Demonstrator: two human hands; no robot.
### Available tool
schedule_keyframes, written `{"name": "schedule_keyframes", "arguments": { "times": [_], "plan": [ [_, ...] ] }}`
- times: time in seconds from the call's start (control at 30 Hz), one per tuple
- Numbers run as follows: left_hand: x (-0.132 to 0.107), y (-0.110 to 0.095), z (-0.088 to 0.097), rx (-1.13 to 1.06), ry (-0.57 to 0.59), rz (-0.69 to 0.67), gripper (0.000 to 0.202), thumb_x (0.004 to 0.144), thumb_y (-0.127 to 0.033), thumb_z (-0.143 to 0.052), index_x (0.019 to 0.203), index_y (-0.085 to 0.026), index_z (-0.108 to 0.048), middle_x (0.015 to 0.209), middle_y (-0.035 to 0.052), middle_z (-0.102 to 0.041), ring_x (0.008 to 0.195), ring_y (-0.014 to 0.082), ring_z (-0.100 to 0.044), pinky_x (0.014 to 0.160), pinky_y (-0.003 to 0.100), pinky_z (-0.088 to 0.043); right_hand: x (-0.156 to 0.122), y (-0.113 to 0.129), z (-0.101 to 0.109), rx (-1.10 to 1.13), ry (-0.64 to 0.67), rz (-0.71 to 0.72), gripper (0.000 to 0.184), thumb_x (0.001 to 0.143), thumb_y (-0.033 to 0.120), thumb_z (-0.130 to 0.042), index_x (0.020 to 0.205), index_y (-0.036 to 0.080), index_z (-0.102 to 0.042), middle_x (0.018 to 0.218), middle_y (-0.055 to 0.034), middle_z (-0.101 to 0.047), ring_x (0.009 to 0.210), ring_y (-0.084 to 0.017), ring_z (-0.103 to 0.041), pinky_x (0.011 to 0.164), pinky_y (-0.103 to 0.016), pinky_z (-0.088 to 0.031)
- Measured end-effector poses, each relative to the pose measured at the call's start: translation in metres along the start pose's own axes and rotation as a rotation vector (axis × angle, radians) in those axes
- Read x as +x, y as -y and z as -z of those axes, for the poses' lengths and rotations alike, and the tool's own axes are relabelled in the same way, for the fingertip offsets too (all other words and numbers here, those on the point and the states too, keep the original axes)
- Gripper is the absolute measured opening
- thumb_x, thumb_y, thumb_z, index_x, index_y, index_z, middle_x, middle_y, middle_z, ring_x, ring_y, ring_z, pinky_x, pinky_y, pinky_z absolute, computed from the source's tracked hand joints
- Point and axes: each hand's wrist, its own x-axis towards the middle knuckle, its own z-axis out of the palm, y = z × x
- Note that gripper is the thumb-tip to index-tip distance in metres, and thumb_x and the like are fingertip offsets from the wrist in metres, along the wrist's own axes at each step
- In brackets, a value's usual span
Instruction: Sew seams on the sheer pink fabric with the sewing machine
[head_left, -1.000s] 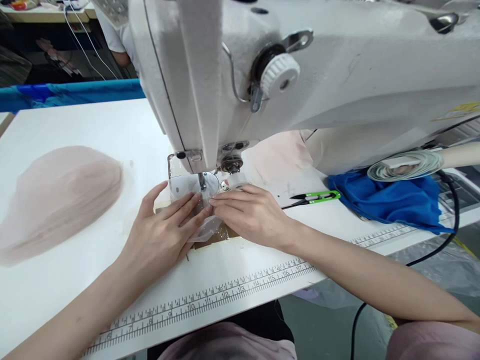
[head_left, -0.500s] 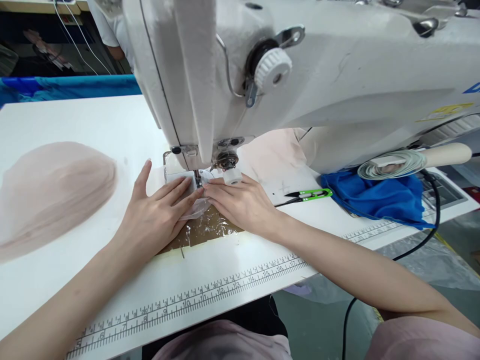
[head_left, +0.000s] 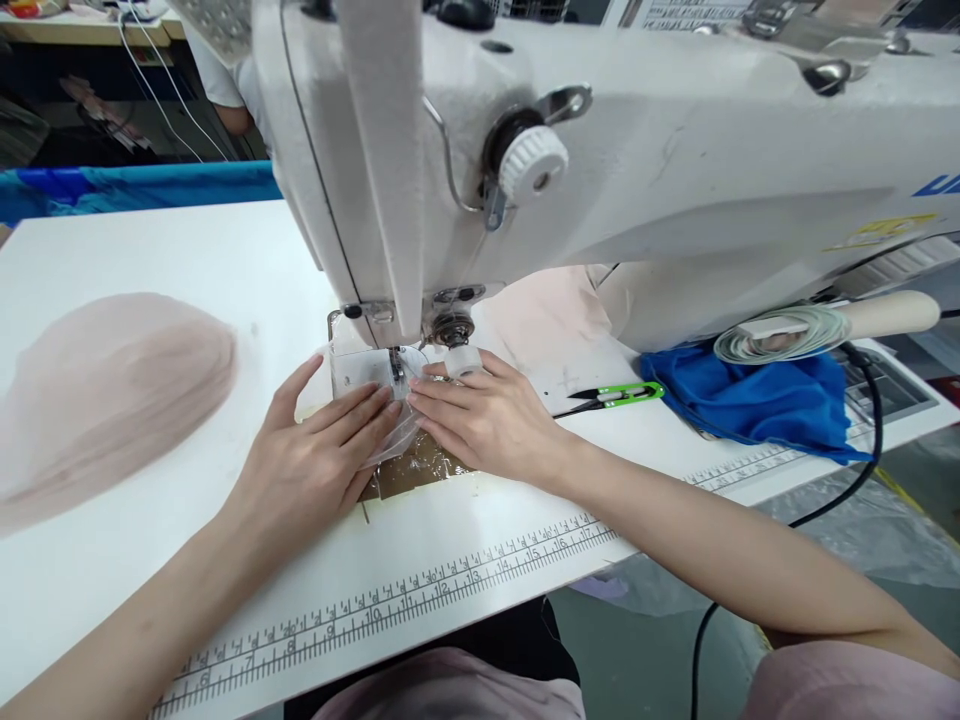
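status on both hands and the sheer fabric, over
Left hand, right hand on sheer fabric. Fabric by presser foot. Green-handled snips right of hands.

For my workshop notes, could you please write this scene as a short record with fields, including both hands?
Machine: white sewing machine on a white table
Left hand: spread, fingers on sheer cloth near the needle area
Right hand: fingers at the same cloth, from the other side; grip unclear
Left of hands: pale pink fabric lying on the table
Right of hands: green-handled snips, then crumpled blue cloth
Table front edge: ruler markings
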Motion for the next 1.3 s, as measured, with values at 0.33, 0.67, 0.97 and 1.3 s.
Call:
{"name": "schedule_keyframes", "arguments": {
  "times": [0.33, 0.67, 0.97, 1.3],
  "plan": [
    [0.001, 0.004, -0.002, -0.023, 0.021, 0.016, 0.036, 0.094, -0.014, -0.047, 0.128, -0.017, -0.059, 0.121, 0.0121, -0.07, 0.111, 0.0256, -0.068, 0.119, 0.06, -0.025, -0.001, 0.0, 0.001, 0.006, 0.044, -0.028, 0.027, 0.099, 0.026, -0.052, 0.109, 0.014, -0.073, 0.115, -0.0032, -0.075, 0.108, -0.02, -0.066, 0.104, -0.04, -0.046],
    [0.004, 0.008, -0.004, -0.01, 0.01, 0.005, 0.035, 0.095, -0.013, -0.046, 0.127, -0.018, -0.059, 0.122, 0.0106, -0.07, 0.111, 0.0238, -0.069, 0.121, 0.058, -0.022, 0.002, -0.001, 0.001, 0.032, 0.094, -0.062, 0.028, 0.099, 0.023, -0.05, 0.112, 0.012, -0.072, 0.117, -0.0059, -0.073, 0.112, -0.022, -0.066, 0.102, -0.04, -0.049],
    [0.005, 0.01, -0.008, -0.017, -0.004, 0.019, 0.034, 0.095, -0.014, -0.048, 0.126, -0.018, -0.06, 0.122, 0.0102, -0.07, 0.109, 0.0243, -0.069, 0.12, 0.059, -0.025, 0.004, -0.001, 0.001, 0.039, 0.144, -0.1, 0.029, 0.099, 0.024, -0.049, 0.115, 0.013, -0.07, 0.118, -0.0085, -0.073, 0.116, -0.023, -0.064, 0.103, -0.045, -0.047],
    [0.007, 0.01, -0.01, 0.012, 0.007, 0.03, 0.033, 0.096, -0.015, -0.046, 0.126, -0.016, -0.06, 0.121, 0.0124, -0.07, 0.111, 0.0252, -0.069, 0.118, 0.06, -0.027, 0.003, -0.001, -0.002, 0.009, 0.135, -0.108, 0.03, 0.099, 0.026, -0.049, 0.117, 0.012, -0.069, 0.12, -0.0086, -0.072, 0.118, -0.023, -0.062, 0.106, -0.044, -0.044]
  ]
}}
